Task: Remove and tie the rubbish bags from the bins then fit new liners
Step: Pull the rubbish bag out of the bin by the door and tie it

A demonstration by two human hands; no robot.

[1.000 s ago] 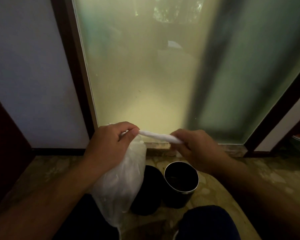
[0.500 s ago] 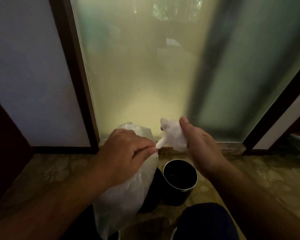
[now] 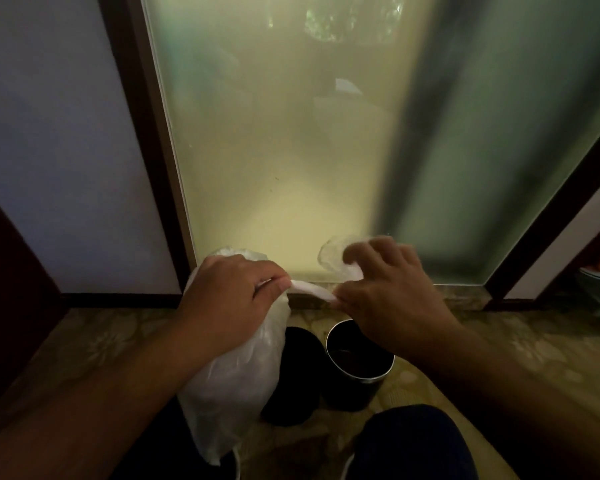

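A white plastic rubbish bag [image 3: 236, 382] hangs in front of me, full and bulging. My left hand [image 3: 232, 299] pinches its gathered neck at the top. My right hand [image 3: 385, 289] holds the twisted free end of the neck, with a loose loop of plastic curling over its fingers. The stretch of twisted plastic runs level between both hands. Below them a dark round bin [image 3: 359, 372] with a shiny rim stands on the floor, showing no liner. A second black round object [image 3: 295, 379] stands beside it, partly hidden by the bag.
A frosted glass door [image 3: 284, 150] with a dark frame rises right behind the bins. A pale wall [image 3: 59, 150] is at the left. The floor [image 3: 534, 344] is patterned stone. My blue-clad knee [image 3: 413, 445] is at the bottom. A bowl sits at the far right edge.
My right hand has swung the free end of the bag's neck round from raised to a loop over its fingers, and both hands have dropped a little lower.
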